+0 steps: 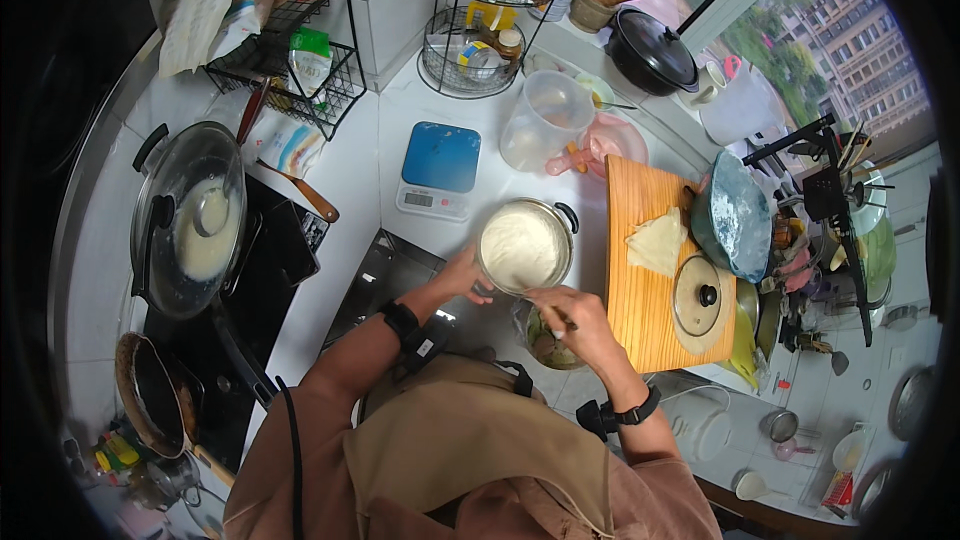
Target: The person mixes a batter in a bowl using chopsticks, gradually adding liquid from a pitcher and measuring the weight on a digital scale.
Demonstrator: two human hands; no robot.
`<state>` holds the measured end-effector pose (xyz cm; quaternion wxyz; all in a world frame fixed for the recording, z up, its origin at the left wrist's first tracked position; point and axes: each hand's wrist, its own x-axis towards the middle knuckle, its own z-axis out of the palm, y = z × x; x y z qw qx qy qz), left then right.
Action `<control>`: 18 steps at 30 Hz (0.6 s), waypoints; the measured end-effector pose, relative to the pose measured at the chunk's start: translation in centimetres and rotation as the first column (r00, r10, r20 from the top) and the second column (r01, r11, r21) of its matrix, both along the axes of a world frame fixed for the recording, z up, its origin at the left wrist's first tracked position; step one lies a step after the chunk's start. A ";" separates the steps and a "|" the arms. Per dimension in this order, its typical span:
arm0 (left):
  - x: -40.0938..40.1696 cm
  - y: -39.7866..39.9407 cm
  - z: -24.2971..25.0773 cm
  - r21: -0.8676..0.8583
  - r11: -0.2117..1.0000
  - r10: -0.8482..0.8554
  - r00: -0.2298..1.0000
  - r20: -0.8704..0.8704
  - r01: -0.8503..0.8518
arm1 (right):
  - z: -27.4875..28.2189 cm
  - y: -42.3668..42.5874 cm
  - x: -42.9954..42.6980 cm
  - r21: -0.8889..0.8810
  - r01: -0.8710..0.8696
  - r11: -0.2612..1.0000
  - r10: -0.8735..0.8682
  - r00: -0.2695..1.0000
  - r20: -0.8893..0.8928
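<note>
Before me is a steel pot [568,245] with a black side handle, filled with a pale, thick dough or batter [523,242]. My left hand [466,277] grips the pot's near-left side, its thumb along the wall and its fingers underneath. At the near rim, my right hand [576,321] is closed around a slim utensil [529,291] whose tip reaches the pale mass; its kind is hidden by the fingers. Below the right hand, a bin [553,351] with a plastic liner and scraps stands near the floor.
A blue-topped kitchen scale [441,157] lies beyond the pot. To the right, a wooden board [634,315] carries a cloth [658,242] and a glass lid [697,292]. At left, a glass-lidded pan [191,221] sits on the black cooktop [274,296]. Wire racks [491,45] stand behind.
</note>
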<state>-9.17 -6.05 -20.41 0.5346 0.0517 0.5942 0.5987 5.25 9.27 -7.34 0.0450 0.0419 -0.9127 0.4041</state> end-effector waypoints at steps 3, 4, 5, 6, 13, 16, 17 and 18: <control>0.0 0.1 0.1 -0.012 1.000 -0.005 1.000 -0.001 0.005 | -1.1 0.6 -2.5 -0.039 -0.039 0.998 0.035 0.996 -0.085; -0.1 0.2 -0.1 -0.011 1.000 -0.012 1.000 -0.004 0.012 | -1.6 1.4 -3.2 -0.078 0.050 0.996 -0.056 0.995 -0.078; -0.1 0.4 -0.6 -0.005 1.000 -0.020 1.000 0.015 0.020 | -2.7 2.5 -3.3 0.004 0.090 0.996 -0.088 0.981 -0.173; -0.3 0.5 -1.0 0.003 1.000 -0.018 0.999 0.035 0.018 | -2.3 2.8 -2.9 0.091 0.149 0.985 -0.140 0.985 -0.105; 0.0 0.0 -0.4 -0.013 1.000 0.004 1.000 -0.013 -0.004 | -0.2 0.0 -1.9 0.073 -0.162 0.984 0.163 0.987 0.000; -0.2 0.4 0.0 0.001 0.999 -0.042 0.998 -0.039 0.042 | -2.7 3.2 -3.3 0.088 0.138 0.986 -0.132 0.989 -0.073; -0.1 0.4 0.0 0.004 0.999 -0.037 0.998 -0.043 0.037 | -2.6 3.3 -2.7 0.091 0.134 0.987 -0.127 0.989 -0.078; 0.0 0.3 0.2 -0.001 1.000 -0.014 0.999 -0.035 0.014 | -1.3 2.6 -1.9 0.146 0.146 0.978 -0.140 0.989 -0.049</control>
